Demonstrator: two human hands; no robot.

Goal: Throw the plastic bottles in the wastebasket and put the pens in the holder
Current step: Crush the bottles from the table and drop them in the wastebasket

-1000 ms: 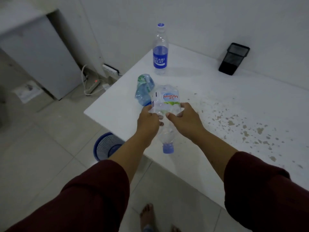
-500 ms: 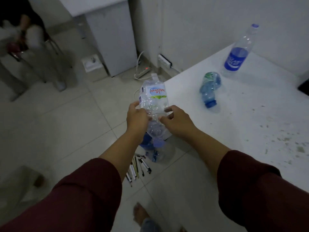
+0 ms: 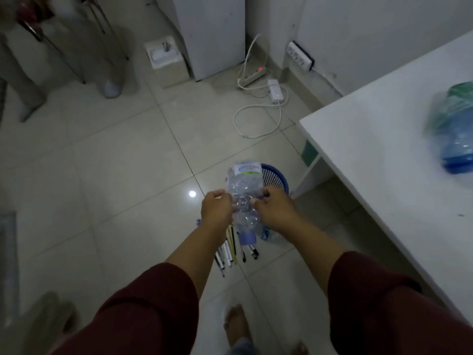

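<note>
A crumpled clear plastic bottle (image 3: 245,193) with a blue cap pointing down is held between my left hand (image 3: 216,210) and my right hand (image 3: 275,211), over the floor. Just behind it stands the blue mesh wastebasket (image 3: 277,179), partly hidden by the bottle. Several pens (image 3: 234,248) lie on the tiles below my hands. Another crushed clear bottle (image 3: 270,234) lies on the floor by my right wrist. A crushed blue bottle (image 3: 455,135) lies on the white table (image 3: 378,149) at the right edge.
A power strip and white cables (image 3: 258,98) lie on the floor by the wall. A white cabinet (image 3: 212,34) and a tissue box (image 3: 163,53) stand at the back. Chair legs (image 3: 64,55) are at the far left. My bare foot (image 3: 235,326) is below.
My view and both hands have swung left off the table, carrying the crumpled bottle over the floor to the wastebasket. The upright bottle and pen holder have left view.
</note>
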